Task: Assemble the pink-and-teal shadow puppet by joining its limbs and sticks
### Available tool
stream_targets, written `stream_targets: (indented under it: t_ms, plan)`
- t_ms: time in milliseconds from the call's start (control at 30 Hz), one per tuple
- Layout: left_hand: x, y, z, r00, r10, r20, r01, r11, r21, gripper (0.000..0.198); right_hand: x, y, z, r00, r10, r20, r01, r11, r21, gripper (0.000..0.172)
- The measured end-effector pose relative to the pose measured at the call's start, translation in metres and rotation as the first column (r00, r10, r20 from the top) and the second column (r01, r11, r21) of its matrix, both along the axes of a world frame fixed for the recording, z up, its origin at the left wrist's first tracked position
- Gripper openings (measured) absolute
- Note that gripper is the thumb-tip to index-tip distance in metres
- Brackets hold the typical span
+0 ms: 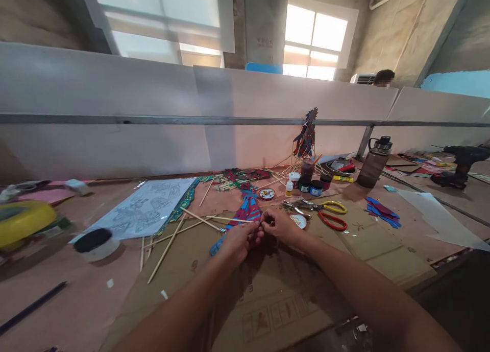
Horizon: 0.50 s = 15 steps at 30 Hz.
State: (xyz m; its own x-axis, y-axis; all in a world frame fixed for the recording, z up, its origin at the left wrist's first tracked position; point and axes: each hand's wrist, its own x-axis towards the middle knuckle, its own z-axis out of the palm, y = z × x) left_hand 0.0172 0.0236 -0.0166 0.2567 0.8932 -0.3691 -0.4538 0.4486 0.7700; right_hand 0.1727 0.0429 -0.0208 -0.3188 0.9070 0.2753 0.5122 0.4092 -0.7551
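My left hand is closed, its fingertips pinched at the end of a thin wooden stick that runs off to the left. Fingertips of my right hand press together right beside it; whatever small thing they grip is hidden. Behind and under my left hand lies a blue and dark red painted piece with sticks attached. Both hands are above the brown cardboard sheet. Close to my right hand are a small white dish of tiny pieces and red- and yellow-handled scissors.
Paint jars and a dark bottle stand toward the back right. A painted model leans near the white partition. Left are a line drawing, a round container and yellow tape. A drill lies far right.
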Motion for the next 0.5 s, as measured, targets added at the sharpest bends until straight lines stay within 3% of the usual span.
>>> stream_targets:
  t_ms: [500]
  plan:
    - [0.0019,-0.0057,0.0061,0.995,-0.027,0.100,0.024,0.999,0.028,0.012,0.0070,-0.0034,0.0078,0.997,0.013,-0.076,-0.017,0.999,-0.041,0.010]
